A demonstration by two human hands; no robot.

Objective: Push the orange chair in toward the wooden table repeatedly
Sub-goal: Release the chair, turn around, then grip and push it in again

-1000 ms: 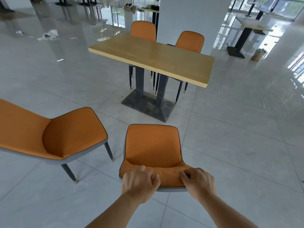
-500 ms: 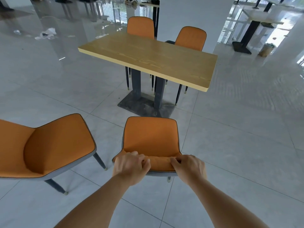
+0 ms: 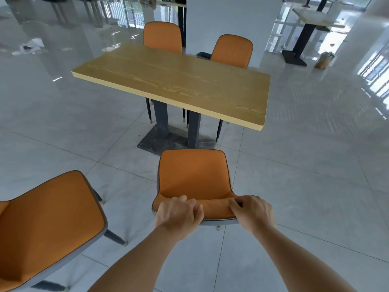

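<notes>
No legible text, labels, brands, numbers or signs anywhere in view; none on chair, table or floor.

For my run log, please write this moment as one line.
phase: pushing | left hand: grip on chair backrest | right hand: same | orange chair: short of wooden table, seat not under it

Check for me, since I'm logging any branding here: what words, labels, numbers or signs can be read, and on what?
None can be read. The held chair, table, the other chairs and the floor show no print. The litter and the bag on the floor are too small and blurred to tell.
</notes>
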